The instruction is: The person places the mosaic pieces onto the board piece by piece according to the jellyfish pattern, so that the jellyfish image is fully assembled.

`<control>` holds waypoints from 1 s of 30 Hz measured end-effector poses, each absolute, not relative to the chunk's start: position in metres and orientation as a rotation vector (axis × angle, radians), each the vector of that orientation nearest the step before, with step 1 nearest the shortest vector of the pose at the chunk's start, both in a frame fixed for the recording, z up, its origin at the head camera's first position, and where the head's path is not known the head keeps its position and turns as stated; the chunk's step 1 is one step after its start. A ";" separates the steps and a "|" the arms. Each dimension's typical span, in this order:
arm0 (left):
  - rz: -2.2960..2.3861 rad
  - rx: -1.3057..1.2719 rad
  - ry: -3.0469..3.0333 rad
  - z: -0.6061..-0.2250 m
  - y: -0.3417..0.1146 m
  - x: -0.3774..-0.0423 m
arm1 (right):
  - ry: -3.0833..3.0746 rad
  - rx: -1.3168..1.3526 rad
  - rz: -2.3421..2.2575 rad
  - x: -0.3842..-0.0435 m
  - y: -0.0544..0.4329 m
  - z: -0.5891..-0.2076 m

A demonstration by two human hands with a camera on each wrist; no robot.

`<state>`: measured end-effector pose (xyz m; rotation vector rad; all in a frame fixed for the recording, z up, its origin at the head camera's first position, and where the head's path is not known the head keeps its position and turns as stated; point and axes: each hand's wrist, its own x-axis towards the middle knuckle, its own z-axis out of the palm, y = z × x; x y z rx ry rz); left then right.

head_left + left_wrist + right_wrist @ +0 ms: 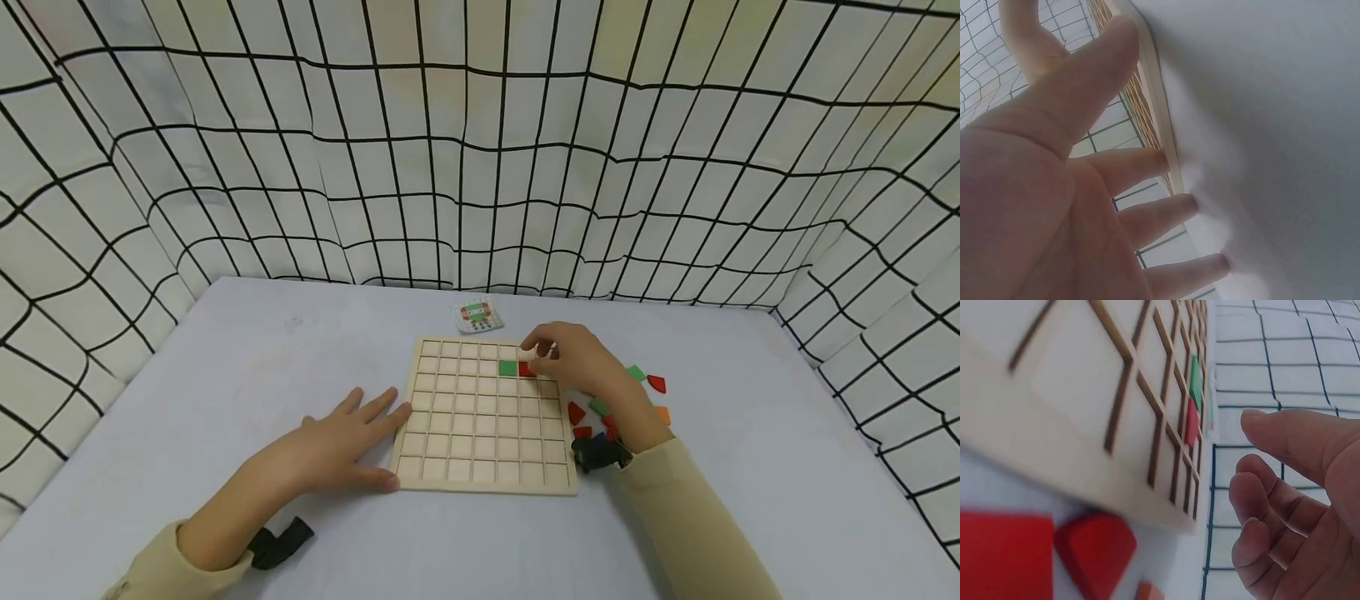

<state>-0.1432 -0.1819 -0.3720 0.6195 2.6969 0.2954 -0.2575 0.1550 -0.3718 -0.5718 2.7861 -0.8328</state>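
A pale wooden grid board (457,427) lies on the white table. In its upper right part, a green square tile (507,368) and a red tile (525,369) sit in neighbouring cells. My left hand (337,450) has its fingers spread, with thumb and fingertips against the board's left edge. Over the upper right corner hovers my right hand (588,362), close to the red tile. In the right wrist view its thumb and loosely bent fingers (1250,494) are apart, with nothing between them.
A small printed card (477,315) lies behind the board. Right of the board are several loose pieces, among them a red one (657,383), a green one (636,372) and an orange one (663,414), partly hidden by the right arm. Black netting (480,150) surrounds the table.
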 end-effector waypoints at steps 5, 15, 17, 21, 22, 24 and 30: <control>0.298 0.632 2.698 -0.373 -0.181 -0.143 | 2.827 -0.472 -0.883 -0.254 0.184 -0.371; 0.280 0.635 2.711 -0.375 -0.181 -0.143 | 2.902 -0.367 -0.921 -0.258 0.235 -0.366; 0.283 0.633 2.711 -0.375 -0.182 -0.143 | 2.911 -0.351 -0.907 -0.259 0.241 -0.366; 0.285 0.636 2.716 -0.374 -0.182 -0.143 | 2.905 -0.299 -0.882 -0.260 0.251 -0.367; 0.285 0.637 2.718 -0.374 -0.182 -0.143 | 2.897 -0.284 -0.881 -0.261 0.252 -0.368; 0.288 0.638 2.720 -0.373 -0.182 -0.142 | 2.871 -0.252 -0.869 -0.261 0.254 -0.371; 0.288 0.637 2.725 -0.374 -0.181 -0.142 | 2.822 -0.237 -0.722 -0.262 0.254 -0.380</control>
